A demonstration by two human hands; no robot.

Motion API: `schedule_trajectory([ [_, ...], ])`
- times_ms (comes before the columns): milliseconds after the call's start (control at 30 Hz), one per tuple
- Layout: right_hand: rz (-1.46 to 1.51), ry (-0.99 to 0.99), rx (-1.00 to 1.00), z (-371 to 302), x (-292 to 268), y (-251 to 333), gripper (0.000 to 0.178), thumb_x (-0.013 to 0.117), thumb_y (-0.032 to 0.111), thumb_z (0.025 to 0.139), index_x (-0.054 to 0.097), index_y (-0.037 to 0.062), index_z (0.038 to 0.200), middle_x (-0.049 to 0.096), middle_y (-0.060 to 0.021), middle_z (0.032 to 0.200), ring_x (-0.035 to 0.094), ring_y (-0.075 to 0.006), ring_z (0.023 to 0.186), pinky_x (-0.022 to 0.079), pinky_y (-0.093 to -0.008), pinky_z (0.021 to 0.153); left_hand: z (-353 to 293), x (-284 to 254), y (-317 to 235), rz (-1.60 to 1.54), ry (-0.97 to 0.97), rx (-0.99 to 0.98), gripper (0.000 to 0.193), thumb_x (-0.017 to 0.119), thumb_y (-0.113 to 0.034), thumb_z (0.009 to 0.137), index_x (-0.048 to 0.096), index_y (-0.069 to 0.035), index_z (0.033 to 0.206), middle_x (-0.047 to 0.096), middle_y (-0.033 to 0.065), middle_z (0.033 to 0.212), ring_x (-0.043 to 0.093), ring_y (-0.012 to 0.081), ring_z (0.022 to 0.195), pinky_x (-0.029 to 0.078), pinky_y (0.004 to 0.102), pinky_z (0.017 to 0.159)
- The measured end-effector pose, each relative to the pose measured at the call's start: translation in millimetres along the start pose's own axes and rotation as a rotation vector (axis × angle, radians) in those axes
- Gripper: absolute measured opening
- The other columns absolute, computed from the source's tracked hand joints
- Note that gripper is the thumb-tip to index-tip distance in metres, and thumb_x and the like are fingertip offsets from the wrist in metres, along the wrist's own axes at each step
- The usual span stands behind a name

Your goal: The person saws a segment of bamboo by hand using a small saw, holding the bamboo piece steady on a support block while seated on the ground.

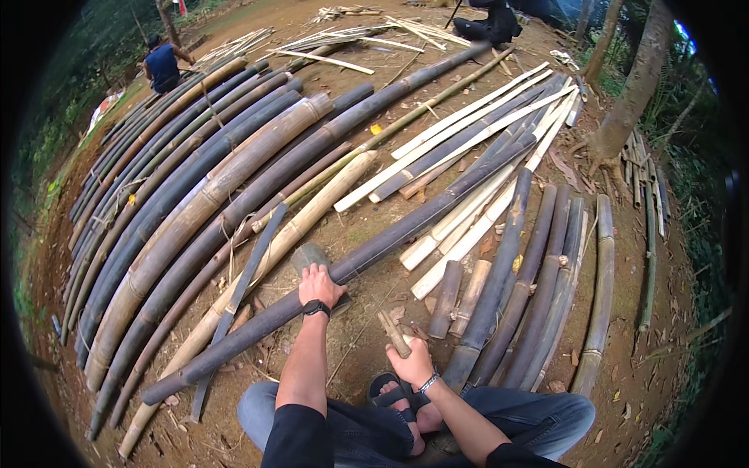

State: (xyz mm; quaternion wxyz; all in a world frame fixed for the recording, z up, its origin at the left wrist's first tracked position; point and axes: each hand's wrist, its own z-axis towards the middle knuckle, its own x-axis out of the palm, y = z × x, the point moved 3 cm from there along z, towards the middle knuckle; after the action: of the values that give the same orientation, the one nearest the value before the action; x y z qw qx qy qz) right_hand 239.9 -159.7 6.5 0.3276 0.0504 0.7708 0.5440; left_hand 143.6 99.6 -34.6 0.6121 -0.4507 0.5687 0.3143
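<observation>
My left hand (pixel 321 287), with a dark watch on its wrist, is closed over a long dark bamboo pole (pixel 382 251). The pole slants from the lower left to the upper right. A grey, flat-looking block (pixel 310 256) lies at the pole just beyond that hand; its kind is unclear. My right hand (pixel 413 359) is closed round a short light-brown wooden stick (pixel 393 332), whose upper end points away from me. Whether the stick belongs to a longer tool is hidden by the hand.
Thick bamboo poles (pixel 211 191) lie side by side on the left. Pale split strips (pixel 468 117) lie ahead, and shorter dark poles (pixel 530 288) at the right. Trees (pixel 636 78) edge the right. Two people, one in a blue top (pixel 162 70), sit farther off.
</observation>
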Motion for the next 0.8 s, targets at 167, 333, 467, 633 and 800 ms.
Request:
schedule_trajectory([
  [167,0.003,-0.051,-0.093,3,-3,-27,0.033,0.070,0.031,0.086,0.067,0.0002,0.075,0.060,-0.0193,0.056,0.064,-0.0345,0.053,0.048,-0.0453,0.054,-1,-5,-13,0.007,0.018,0.025,0.060,0.086,-0.040,0.065,0.068,-0.003,0.109,0.063,0.0120,0.119,0.057,0.0324,0.119,0.053,0.0438,0.097],
  [333,0.053,-0.083,-0.080,-9,0,4,0.035,0.070,0.031,0.088,0.066,-0.0006,0.073,0.060,-0.0210,0.056,0.063,-0.0362,0.053,0.047,-0.0466,0.054,-1,-3,-5,0.025,0.031,0.006,0.061,0.087,-0.040,0.065,0.067,-0.002,0.109,0.062,0.0126,0.120,0.057,0.0328,0.120,0.054,0.0438,0.097],
  [467,0.016,-0.035,-0.022,-11,-5,12,0.034,0.071,0.032,0.088,0.067,0.0000,0.076,0.061,-0.0217,0.060,0.064,-0.0370,0.057,0.047,-0.0468,0.056,-4,-7,-10,0.055,0.008,0.040,0.062,0.088,-0.042,0.066,0.068,-0.003,0.110,0.063,0.0125,0.118,0.058,0.0324,0.117,0.054,0.0425,0.095],
  [633,-0.034,0.012,-0.051,6,-19,10,0.026,0.070,0.027,0.087,0.070,0.0014,0.087,0.062,-0.0180,0.061,0.062,-0.0316,0.056,0.048,-0.0434,0.057,1,-1,-5,0.042,0.024,0.066,0.063,0.088,-0.044,0.067,0.068,-0.005,0.112,0.062,0.0109,0.119,0.056,0.0309,0.120,0.053,0.0429,0.098],
  [800,-0.018,-0.004,-0.044,-2,0,-40,0.036,0.070,0.035,0.087,0.068,0.0011,0.076,0.062,-0.0195,0.059,0.065,-0.0347,0.058,0.049,-0.0469,0.059,-3,2,-10,0.075,0.013,0.089,0.061,0.086,-0.046,0.069,0.069,-0.005,0.112,0.062,0.0110,0.119,0.057,0.0300,0.119,0.053,0.0425,0.098],
])
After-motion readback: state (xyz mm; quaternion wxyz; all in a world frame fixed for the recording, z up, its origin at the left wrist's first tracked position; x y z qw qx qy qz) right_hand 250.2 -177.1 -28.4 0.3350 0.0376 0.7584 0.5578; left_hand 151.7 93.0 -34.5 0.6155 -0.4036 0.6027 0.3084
